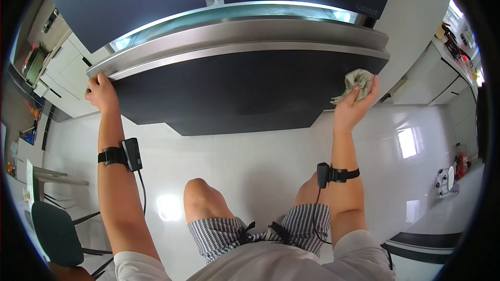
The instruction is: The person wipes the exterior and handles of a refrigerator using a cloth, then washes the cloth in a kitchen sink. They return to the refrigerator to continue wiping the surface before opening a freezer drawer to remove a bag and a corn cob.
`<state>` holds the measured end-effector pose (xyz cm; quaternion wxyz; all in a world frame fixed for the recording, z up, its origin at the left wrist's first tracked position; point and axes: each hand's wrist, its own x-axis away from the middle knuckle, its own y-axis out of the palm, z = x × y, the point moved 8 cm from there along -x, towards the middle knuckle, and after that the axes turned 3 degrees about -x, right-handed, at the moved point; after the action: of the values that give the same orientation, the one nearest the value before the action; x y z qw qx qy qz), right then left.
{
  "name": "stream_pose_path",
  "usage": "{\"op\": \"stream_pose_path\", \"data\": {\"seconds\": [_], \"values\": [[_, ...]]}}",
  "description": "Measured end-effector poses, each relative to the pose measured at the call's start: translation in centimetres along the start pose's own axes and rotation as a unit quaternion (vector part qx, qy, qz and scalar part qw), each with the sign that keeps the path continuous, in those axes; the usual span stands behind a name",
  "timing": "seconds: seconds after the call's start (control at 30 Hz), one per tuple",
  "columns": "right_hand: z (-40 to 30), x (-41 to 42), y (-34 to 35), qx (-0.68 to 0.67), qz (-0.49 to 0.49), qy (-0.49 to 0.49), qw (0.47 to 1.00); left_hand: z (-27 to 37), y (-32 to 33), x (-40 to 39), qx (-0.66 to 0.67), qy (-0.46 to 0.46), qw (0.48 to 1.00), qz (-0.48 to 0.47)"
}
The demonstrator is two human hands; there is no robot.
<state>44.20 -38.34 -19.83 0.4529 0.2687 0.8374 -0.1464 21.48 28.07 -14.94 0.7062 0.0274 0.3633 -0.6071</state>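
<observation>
A dark refrigerator's freezer drawer (230, 89) is pulled partway out in front of me, and light shines from the gap (250, 11) above it. My left hand (102, 93) grips the left end of the drawer's silver top edge (242, 48), fingers curled around the corner. In my right hand (353, 105) is a crumpled, pale patterned cloth (359, 82). That cloth lies against the drawer front near its right end, below the silver trim. Two dark upper doors (129, 4) of the refrigerator are shut above the drawer.
A dark green chair (56, 234) stands at the lower left beside a table (35, 179). White cabinets (64, 74) line the left, with a cluttered counter (457, 58) at the right. Glossy pale tiles (218, 156) cover the floor. Cabled black devices are strapped to both forearms.
</observation>
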Motion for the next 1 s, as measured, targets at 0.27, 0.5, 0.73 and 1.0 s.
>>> {"op": "stream_pose_path", "data": {"seconds": [0.27,0.5,0.73,1.0], "values": [[7.3,1.9,-1.6,0.091,0.092,0.113,0.985,-3.3,0.2,-2.1,-0.012,0.018,1.000,-0.008],[10.6,3.4,-1.4,-0.081,0.103,0.263,0.956,-2.2,-0.2,-1.6,-0.009,0.004,1.000,-0.028],[10.9,8.4,0.2,-0.155,0.074,0.331,0.928,-1.9,-0.1,-1.1,0.003,-0.009,0.999,-0.048],[-3.3,20.1,11.2,-0.166,-0.118,0.300,0.932,-1.4,-0.5,-1.4,-0.025,0.003,0.996,-0.090]]}}
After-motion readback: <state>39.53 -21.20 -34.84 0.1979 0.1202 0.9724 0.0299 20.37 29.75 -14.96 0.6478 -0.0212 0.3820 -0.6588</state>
